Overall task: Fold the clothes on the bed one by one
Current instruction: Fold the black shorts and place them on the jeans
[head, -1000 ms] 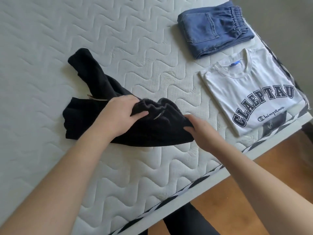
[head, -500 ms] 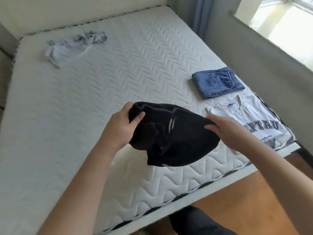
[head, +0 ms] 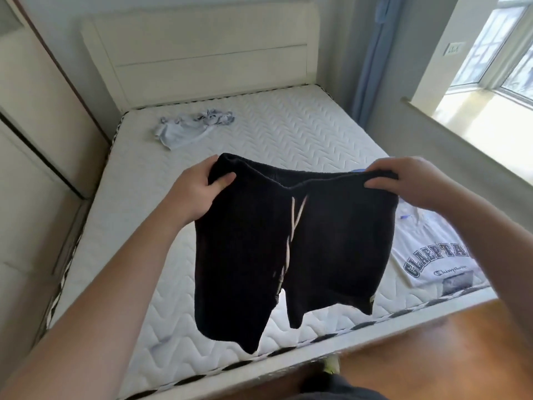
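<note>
Black shorts (head: pixel 291 241) now lifted clear of the bed (head: pixel 288 134) and hanging open, up from the bunched bundle half a second ago.
Bed's quilted white mattress is filling the middle of the view, white headboard (head: pixel 202 53) standing at the far end, window (head: pixel 496 53) glowing on the right. Shorts are hanging in the air above the near part of the mattress, waistband stretched flat, both legs dangling, pale drawstring (head: pixel 292 226) trailing down the front. White printed t-shirt (head: pixel 432 255) is lying folded at the near right edge, partly behind the shorts. Crumpled light-grey garment (head: pixel 187 129) is lying far left near the headboard. Left hand (head: pixel 196 192) is pinching the waistband's left end, thumb in front; right hand (head: pixel 409 180) is gripping the right end, fingers curled over it.
</note>
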`<state>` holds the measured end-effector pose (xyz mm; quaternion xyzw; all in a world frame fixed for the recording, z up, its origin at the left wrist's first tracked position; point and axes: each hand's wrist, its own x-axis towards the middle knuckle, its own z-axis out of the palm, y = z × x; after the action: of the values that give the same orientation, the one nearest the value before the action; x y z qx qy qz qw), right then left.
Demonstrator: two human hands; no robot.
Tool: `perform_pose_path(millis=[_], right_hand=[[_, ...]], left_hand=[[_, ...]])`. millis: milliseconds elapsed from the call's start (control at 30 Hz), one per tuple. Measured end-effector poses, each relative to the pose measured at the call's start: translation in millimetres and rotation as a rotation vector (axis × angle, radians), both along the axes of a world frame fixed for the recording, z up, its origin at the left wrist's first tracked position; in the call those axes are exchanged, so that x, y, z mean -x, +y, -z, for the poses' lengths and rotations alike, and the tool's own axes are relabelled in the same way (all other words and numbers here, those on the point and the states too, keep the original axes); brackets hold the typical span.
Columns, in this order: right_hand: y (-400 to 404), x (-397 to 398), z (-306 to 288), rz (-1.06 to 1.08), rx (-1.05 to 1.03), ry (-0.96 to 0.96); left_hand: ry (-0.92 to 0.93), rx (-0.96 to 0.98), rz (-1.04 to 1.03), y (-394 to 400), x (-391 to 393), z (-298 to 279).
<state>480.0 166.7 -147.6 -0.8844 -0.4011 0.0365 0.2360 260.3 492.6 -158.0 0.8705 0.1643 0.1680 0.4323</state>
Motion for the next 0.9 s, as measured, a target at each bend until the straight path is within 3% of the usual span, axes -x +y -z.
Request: perform_pose_path(millis=[200,467,567,733,900], right_hand=[[3,-6,-22,0.002,-0.207,0.131],[-13,-43,-16,0.009,-0.266,0.336],[-16,-56,-16,-0.070,-0.421,0.564],[-13,-64,-23,-0.096,-0.607,0.834],[11,-62,-19,0.061,-0.777,1.032]], left_hand=[[-0.049,0.181,-0.025,13,22,-18],[-0.056,0.135,-0.003,-12,23,-54],[-0.025,0.095,0.020,-15,18,-64],[-0.078,0.292,0.006,-22,4,-67],[-0.238,0.815,-0.188,-52,-15,-51]])
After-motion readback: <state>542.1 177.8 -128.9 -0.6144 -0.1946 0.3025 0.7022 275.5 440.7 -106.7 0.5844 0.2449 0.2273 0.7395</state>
